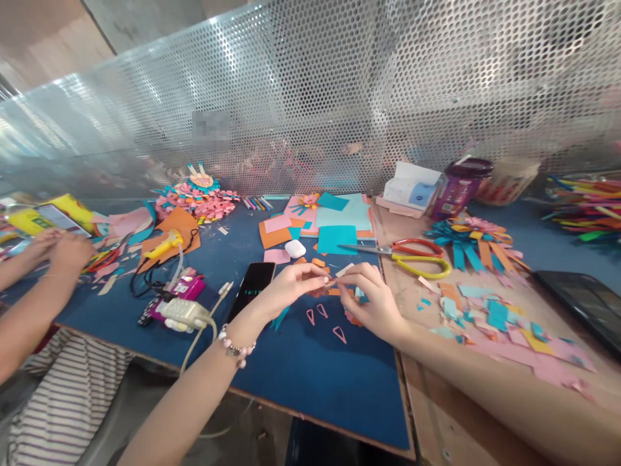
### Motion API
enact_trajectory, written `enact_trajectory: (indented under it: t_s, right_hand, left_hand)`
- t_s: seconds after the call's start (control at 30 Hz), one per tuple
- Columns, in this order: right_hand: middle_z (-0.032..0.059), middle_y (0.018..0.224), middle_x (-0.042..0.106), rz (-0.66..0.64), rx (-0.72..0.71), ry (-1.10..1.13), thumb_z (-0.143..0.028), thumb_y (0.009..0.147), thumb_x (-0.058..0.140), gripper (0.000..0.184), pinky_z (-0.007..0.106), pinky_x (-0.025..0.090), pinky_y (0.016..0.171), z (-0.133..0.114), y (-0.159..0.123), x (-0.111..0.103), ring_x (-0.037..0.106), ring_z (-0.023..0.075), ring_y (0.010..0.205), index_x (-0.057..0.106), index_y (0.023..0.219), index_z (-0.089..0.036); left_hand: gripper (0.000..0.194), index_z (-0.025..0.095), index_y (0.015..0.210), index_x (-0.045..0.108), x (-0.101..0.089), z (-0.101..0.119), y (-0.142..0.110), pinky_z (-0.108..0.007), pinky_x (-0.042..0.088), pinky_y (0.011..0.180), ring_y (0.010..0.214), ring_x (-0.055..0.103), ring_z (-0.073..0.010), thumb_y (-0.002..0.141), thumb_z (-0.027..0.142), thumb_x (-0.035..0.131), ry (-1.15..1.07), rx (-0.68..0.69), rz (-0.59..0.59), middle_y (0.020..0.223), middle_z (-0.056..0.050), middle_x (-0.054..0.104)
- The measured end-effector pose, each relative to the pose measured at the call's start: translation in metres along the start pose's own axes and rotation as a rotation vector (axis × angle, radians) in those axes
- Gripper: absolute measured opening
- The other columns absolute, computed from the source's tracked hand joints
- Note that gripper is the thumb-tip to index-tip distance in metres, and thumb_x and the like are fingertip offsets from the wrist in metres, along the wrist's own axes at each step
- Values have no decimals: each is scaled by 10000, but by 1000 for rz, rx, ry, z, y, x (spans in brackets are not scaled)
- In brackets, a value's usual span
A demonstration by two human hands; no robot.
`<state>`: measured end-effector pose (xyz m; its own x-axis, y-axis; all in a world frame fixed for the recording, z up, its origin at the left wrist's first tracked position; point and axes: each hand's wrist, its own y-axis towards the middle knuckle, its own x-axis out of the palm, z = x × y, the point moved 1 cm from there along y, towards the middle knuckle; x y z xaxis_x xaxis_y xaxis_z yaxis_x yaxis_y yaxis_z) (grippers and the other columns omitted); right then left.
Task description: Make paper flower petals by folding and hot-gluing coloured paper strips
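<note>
Over the blue table [334, 395], my left hand [294, 288] and my right hand [371, 301] meet with fingers pinched on a thin paper strip [332, 283], which looks pinkish or orange. Just below them lie three pink teardrop-shaped paper loops [339, 334]. Small orange and white paper scraps sit behind and under the fingers. A black phone [252, 285] with a lit clock is beside my left hand, partly behind the wrist. Large scissors with red and yellow handles [421, 266] rest beyond my right hand, blades toward the left.
A co-worker's hands [63, 255] are at the far left. Near them are a yellow glue gun [165, 246] and a purple power strip [187, 288] with cables. Teal sheets [337, 239], a purple cup [458, 188], a paper flower rosette [470, 236] and many scraps [497, 317] lie around. A perforated metal panel [330, 97] stands behind.
</note>
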<state>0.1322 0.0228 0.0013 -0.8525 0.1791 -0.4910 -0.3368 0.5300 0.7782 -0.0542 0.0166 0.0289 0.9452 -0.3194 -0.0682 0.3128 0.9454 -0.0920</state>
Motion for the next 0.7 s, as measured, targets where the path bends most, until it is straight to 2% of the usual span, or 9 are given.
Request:
enact_trajectory:
  t_s: [0.7]
  right_hand:
    - [57,849,586,4,26,39,-122,823,547,111,357,467,705,2,-2,2,581,193,821,573,877,-216]
  left_hand:
    - [251,137,924,675,2,5,-2,-333,490,789,836,637,-190,776,340,662,-5,-3,-27,885,-76,675]
